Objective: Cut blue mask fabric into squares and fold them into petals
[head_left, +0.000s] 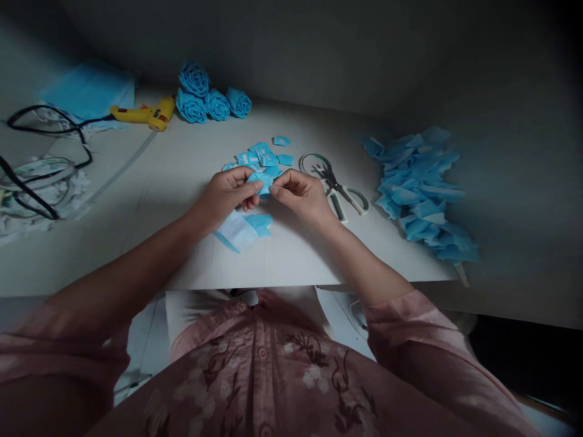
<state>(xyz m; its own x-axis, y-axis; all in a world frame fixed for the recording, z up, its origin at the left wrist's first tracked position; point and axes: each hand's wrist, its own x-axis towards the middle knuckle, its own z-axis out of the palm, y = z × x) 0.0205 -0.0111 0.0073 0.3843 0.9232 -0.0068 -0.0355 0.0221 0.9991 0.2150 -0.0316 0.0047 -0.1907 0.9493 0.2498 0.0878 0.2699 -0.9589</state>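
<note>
Between my two hands is a small piece of light blue fabric, which looks like cut face-mask cloth. My left hand pinches its left side with thumb and fingers. At its right edge, my right hand pinches it between thumb and forefinger. Several cut blue pieces lie on the table just beyond my hands. Nearer to me, below the left hand, lies a larger white and blue scrap. Scissors with white and dark handles rest beside my right hand, their blades pointing away from me.
Several blue rolled fabric roses sit at the back. A yellow glue gun with a black cord lies left of them, near a flat blue stack. White scraps cover the left. A pile of blue pieces spreads at right. A roll of tape lies by the scissors.
</note>
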